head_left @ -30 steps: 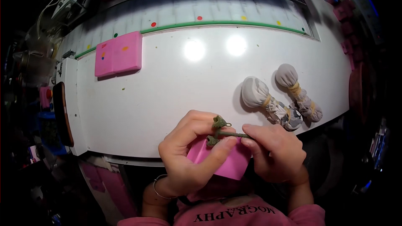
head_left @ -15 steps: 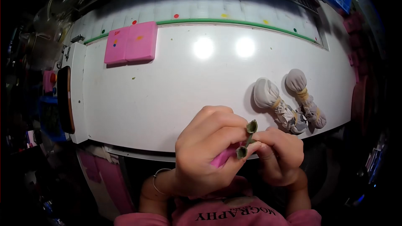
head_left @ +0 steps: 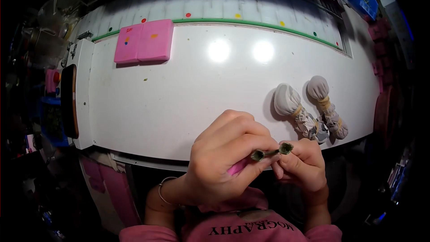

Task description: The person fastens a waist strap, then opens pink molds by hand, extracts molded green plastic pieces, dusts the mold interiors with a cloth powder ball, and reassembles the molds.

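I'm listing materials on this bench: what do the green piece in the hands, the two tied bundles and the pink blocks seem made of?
Green piece: perhaps wax or plastic; muted, fairly dull surface.
Tied bundles: likely cloth, matte, wrinkled around the tan bands.
Pink blocks: possibly silicone rubber, smooth and evenly coloured; hard plastic isn't ruled out.

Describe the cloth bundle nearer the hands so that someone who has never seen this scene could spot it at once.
On the white worktop, look to the right-hand side, just beyond the right hand. There lies the whitish bundle, rounded at its far end and tied with a yellowish band. Unlike the plain grey bundle beside it, its cloth shows grey patches.
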Available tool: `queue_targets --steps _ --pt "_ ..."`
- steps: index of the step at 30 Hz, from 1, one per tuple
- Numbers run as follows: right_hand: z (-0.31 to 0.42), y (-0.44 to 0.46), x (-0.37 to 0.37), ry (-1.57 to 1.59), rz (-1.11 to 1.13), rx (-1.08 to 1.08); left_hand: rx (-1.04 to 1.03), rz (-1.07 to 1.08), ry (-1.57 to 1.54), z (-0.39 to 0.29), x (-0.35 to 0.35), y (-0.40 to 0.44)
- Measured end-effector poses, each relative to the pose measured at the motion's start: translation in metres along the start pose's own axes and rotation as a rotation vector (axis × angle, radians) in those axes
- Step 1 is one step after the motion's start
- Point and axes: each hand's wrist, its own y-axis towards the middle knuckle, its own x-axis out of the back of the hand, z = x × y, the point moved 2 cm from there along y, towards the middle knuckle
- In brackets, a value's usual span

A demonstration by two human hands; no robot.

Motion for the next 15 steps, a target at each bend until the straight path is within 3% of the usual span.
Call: queue_targets --steps 1,3,7,9,12,15 --pt "0.001 0.000 -0.001 -0.001 0.003 -0.001 -0.033 -0.007 0.032 0.000 0.001 0.001" --pt "0.003 -0.002 -0.003 -0.386 -0.134 0.099 -0.062 -0.014 0.066 -0.001 0.004 0.001" --pt "-0.003 -0.006 0.000 -0.603 -0.135 0.065 -0.099 -0.026 0.157 -0.004 0.008 0.002" --pt "-0.008 -0.006 0.002 -0.947 -0.080 0.040 -0.103 -0.024 0.181 -0.004 0.008 0.002" --pt "-0.010 -0.005 0.000 -1.121 -0.014 0.060 -0.103 -0.027 0.205 -0.003 0.007 0.001" --pt "-0.006 -0.005 0.000 -1.059 -0.030 0.094 -0.109 -0.026 0.208 -0.003 0.007 0.001"
